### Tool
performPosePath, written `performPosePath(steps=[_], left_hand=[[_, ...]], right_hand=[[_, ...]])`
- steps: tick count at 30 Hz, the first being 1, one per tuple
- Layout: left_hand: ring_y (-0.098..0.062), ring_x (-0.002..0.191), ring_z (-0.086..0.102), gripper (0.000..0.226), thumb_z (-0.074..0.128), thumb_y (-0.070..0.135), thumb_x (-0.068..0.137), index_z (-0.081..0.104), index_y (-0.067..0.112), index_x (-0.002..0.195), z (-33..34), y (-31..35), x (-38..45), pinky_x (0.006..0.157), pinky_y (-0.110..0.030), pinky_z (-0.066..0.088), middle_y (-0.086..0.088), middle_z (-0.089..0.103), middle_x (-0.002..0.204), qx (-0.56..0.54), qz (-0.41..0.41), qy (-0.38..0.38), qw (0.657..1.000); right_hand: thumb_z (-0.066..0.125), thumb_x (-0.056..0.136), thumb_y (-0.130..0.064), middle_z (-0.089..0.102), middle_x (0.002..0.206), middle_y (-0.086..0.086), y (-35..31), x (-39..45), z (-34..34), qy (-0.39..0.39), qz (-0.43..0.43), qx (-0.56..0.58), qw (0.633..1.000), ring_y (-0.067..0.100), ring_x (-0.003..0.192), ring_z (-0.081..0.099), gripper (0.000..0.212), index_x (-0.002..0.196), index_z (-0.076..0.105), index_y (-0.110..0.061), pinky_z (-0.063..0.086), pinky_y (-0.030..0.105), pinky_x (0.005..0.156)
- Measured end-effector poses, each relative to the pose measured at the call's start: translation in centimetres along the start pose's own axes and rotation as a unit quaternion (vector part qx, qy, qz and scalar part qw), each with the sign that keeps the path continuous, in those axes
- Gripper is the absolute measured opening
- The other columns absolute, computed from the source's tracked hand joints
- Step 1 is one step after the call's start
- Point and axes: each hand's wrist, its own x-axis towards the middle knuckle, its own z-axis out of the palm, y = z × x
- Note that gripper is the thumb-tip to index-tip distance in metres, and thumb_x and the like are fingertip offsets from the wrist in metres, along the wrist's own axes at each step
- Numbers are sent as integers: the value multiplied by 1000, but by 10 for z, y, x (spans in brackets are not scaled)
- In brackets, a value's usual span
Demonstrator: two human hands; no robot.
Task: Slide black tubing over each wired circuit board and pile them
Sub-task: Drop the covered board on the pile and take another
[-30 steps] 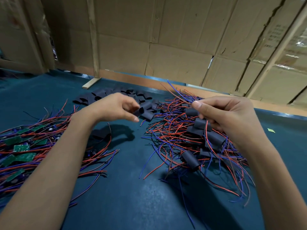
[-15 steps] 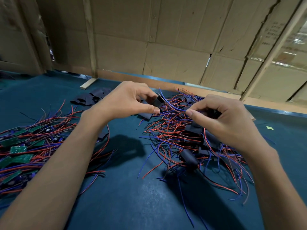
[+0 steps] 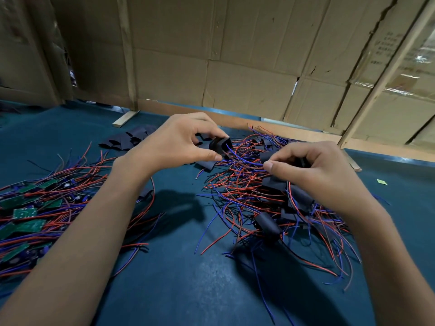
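Both hands pinch: left hand [image 3: 174,142] a tube piece [image 3: 217,147], right hand [image 3: 315,168] a board's wires [image 3: 244,161]; these wires may snag at the tube mouth.

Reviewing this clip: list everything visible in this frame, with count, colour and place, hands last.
bare circuit boards: a heap, green with red and blue wires, table's left.
loose tubing pieces: a heap, black, far centre-left.
sleeved boards: a pile, black tubing with red and blue wires, centre-right.
table: one, dark teal.
cardboard wall: brown, behind the table.
wooden strip: one, pale, far left.
paper scrap: one, green, right.
left hand: pinches a black tube with wires entering it.
right hand: pinches those wires, something dark behind its fingers.
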Motion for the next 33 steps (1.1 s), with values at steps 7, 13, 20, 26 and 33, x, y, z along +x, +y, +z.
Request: performPosePath(steps=[7, 13, 20, 26, 33], left_hand=[[-19, 102, 59, 36, 89, 25, 75, 78, 18, 109, 13, 19, 4, 94, -36, 46, 2, 69, 105, 93, 99, -50, 989], [-26, 85, 68, 17, 76, 32, 84, 80, 21, 96, 42, 37, 6, 75, -42, 52, 0, 72, 87, 160, 141, -41, 976], [-23, 74, 66, 10, 78, 22, 86, 79, 13, 90, 30, 28, 8, 70, -40, 51, -2, 70, 79, 137, 115, 3, 984], [-19, 78, 66, 13, 79, 26, 85, 79, 17, 94, 26, 31, 7, 73, -40, 53, 2, 70, 84, 137, 108, -6, 985], [-17, 82, 62, 23, 79, 30, 83, 76, 18, 102, 30, 36, 7, 77, -39, 51, 3, 64, 91, 142, 101, -29, 984]], right_hand=[[78, 87, -27, 74, 85, 0, -1, 5, 12, -3, 59, 7, 998, 22, 74, 66, 12, 99, 75, -24, 52, 36, 72], [52, 89, 9, 56, 134, -10, 3, 5, 26, -63, 72, 27, 995, 14, 85, 56, 67, 143, 41, -29, 51, 40, 87], [69, 90, 5, 74, 94, 17, 9, 7, 19, 48, 191, 225, 954, 25, 66, 72, 35, 122, 60, -4, 57, 29, 51], [78, 86, -12, 69, 65, 14, 9, 6, 13, 46, 143, 159, 976, 11, 44, 46, 4, 90, 76, -13, 36, 17, 41], [77, 85, -1, 77, 80, -1, 5, 5, 15, 44, 61, 112, 991, 1, 70, 67, 18, 89, 80, -19, 53, 16, 69]])
